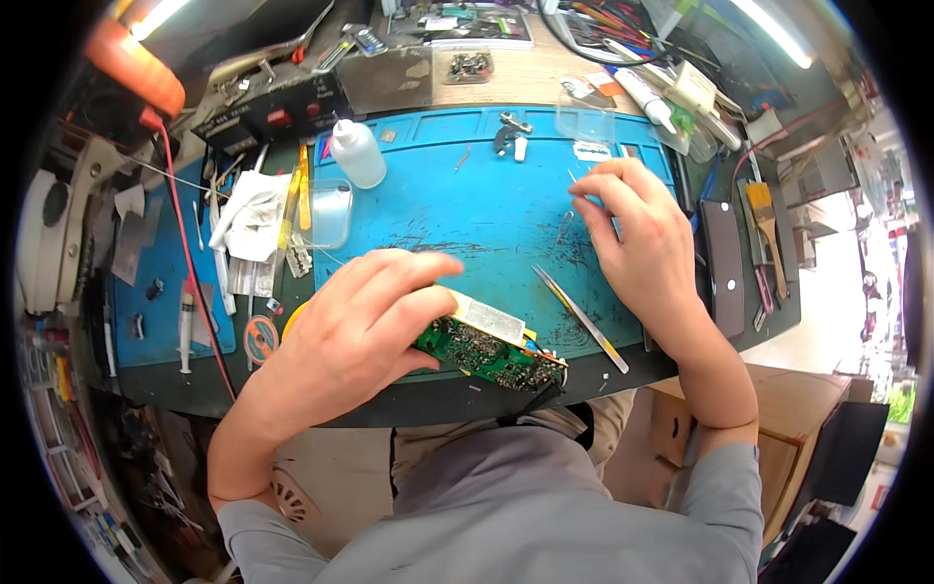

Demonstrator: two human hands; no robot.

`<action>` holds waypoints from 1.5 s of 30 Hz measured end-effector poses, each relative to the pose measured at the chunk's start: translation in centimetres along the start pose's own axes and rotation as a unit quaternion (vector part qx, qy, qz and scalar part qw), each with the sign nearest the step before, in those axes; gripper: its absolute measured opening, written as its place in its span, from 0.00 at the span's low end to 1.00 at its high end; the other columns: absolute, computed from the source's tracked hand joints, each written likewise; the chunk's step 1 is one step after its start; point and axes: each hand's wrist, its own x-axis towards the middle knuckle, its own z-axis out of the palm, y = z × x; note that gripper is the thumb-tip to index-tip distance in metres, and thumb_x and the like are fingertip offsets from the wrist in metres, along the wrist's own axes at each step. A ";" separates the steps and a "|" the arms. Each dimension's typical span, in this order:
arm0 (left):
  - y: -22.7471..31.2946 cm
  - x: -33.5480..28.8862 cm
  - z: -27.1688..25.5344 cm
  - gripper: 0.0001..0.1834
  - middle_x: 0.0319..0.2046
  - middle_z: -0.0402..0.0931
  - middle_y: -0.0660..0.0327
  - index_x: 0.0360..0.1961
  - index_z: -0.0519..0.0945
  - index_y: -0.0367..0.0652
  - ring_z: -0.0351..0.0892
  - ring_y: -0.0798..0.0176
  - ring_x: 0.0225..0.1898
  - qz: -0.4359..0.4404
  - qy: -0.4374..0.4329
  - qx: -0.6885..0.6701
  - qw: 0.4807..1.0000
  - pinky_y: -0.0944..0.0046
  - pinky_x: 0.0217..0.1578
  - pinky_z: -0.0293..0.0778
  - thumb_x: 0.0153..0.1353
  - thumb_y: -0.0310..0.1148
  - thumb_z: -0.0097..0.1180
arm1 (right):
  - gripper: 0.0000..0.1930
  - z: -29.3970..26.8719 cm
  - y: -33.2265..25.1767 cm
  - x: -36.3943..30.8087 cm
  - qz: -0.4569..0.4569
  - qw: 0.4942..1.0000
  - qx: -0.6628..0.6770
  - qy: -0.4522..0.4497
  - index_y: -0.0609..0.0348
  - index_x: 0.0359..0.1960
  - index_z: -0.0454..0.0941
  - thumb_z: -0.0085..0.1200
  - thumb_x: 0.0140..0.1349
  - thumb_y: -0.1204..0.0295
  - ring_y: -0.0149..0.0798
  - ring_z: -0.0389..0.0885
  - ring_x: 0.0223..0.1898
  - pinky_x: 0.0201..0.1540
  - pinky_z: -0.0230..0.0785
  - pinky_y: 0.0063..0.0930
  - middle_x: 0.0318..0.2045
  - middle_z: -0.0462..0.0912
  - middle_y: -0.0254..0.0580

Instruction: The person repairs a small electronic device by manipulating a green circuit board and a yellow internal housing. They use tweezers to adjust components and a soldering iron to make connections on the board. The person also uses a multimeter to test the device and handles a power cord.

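While the left hand [360,316] grips the circuit board [477,354] at the near edge of the blue mat [438,209], the right hand [640,234] hovers over the mat's right side, fingertips nearly meeting, their contents indiscernible.

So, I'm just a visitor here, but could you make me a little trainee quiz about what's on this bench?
1. What is the left hand gripping?
a) the brush
b) the green circuit board
c) the syringe

2. True or false: the tweezers lie apart from the right hand.

3. Near which side of the large blue mat, the person's left or right, is the white bottle?

Key:
1. b
2. True
3. Left
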 end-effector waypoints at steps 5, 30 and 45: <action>0.9 -1.2 -0.1 0.28 0.48 0.78 0.58 0.50 0.80 0.41 0.76 0.49 0.50 0.030 0.011 0.081 0.996 0.53 0.51 0.76 0.43 0.21 0.71 | 0.07 -3.3 -2.0 -1.6 0.005 0.998 0.054 -0.038 0.56 0.39 0.83 0.65 0.62 0.70 0.44 0.82 0.37 0.38 0.75 0.36 0.33 0.83 0.38; -0.2 -0.8 2.8 0.14 0.45 0.77 0.60 0.38 0.78 0.43 0.79 0.59 0.48 0.098 0.096 0.338 0.931 0.62 0.44 0.81 0.49 0.25 0.65 | 0.15 -0.1 -7.0 -10.7 -0.164 0.973 0.160 0.010 0.61 0.40 0.83 0.68 0.51 0.71 0.39 0.84 0.34 0.32 0.76 0.28 0.47 0.84 0.55; 0.1 -21.7 8.1 0.17 0.55 0.71 0.50 0.58 0.68 0.33 0.71 0.56 0.57 -0.253 0.617 0.162 0.727 0.53 0.62 0.67 0.70 0.20 0.51 | 0.10 2.2 -6.4 -15.1 -0.319 0.873 0.356 0.095 0.59 0.39 0.83 0.67 0.60 0.69 0.33 0.82 0.31 0.27 0.73 0.21 0.35 0.84 0.38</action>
